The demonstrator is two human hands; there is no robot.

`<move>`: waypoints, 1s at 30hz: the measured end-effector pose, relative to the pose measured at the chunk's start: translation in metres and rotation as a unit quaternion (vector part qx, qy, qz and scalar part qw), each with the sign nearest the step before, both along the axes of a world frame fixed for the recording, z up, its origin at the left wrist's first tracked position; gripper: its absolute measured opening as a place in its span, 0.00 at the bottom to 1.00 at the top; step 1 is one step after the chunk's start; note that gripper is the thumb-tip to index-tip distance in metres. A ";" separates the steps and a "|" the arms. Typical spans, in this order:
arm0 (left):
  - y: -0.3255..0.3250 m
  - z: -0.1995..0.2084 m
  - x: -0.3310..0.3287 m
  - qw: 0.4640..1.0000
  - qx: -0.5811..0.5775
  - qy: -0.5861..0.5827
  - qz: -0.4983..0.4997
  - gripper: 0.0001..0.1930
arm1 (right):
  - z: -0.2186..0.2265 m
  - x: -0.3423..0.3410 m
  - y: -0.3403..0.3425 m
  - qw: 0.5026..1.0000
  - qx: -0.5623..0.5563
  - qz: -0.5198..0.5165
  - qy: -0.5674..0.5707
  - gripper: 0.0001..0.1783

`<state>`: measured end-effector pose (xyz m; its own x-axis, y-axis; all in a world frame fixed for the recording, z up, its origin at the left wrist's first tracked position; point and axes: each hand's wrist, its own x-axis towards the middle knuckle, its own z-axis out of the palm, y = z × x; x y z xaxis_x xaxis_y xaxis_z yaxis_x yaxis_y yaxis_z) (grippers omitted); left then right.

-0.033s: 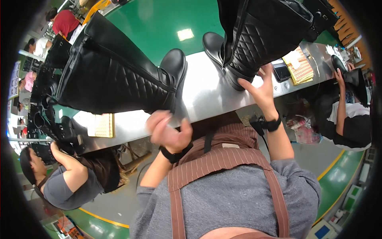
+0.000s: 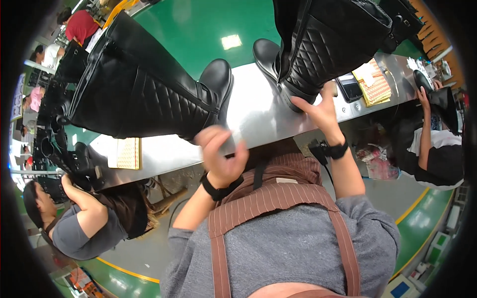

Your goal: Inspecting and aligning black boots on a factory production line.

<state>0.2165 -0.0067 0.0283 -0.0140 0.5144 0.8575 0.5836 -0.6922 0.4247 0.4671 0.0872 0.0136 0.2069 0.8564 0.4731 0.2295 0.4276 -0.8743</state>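
Head view — boots upright, toes away, right grip spread, left grip — can't tell

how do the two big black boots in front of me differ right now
The left boot leans its shaft leftward, while the right boot leans rightward. The left boot's toe points away and rightish; the right boot's, away and leftish. The right hand has its thumb at the right boot's heel, while the left hand is blurred near the left boot, contact unclear. Both are tall, black and quilted.
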 end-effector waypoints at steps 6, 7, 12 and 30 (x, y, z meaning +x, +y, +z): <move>0.058 -0.018 0.044 0.874 -0.464 -0.100 -0.103 0.20 | -0.014 0.003 -0.009 0.974 -0.199 0.094 -0.050 0.25; 0.063 -0.023 0.047 0.858 -0.496 -0.080 -0.109 0.20 | -0.013 0.006 -0.018 0.975 -0.169 0.141 -0.030 0.22; 0.080 -0.035 0.054 0.796 -0.550 -0.126 -0.219 0.15 | 0.002 0.011 -0.031 0.959 -0.211 0.187 -0.010 0.20; 0.063 0.186 0.026 0.772 -0.392 -0.221 -0.449 0.14 | 0.009 -0.003 -0.036 0.967 -0.169 0.175 -0.082 0.24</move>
